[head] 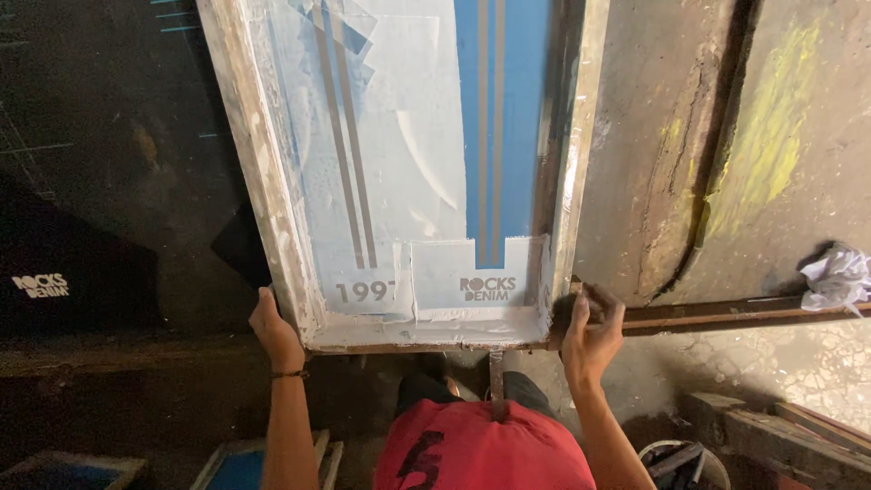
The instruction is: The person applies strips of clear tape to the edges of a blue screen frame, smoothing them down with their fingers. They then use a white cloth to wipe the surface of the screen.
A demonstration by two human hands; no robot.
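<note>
Screen-printing frame (399,172), wood-edged w/ pale blue mesh and grey stripes, is lying flat on the dark print table (100,163), its near end right in front of the person in a red shirt (481,449). Left hand (274,331) is gripping the frame's near-left corner, fingers wrapped under the edge; right hand (590,331) is closing its fingers around the near-right corner, just by a rusty metal bar (744,313). A crumpled white rag (836,277) is sitting further right, well apart from the frame.
</note>
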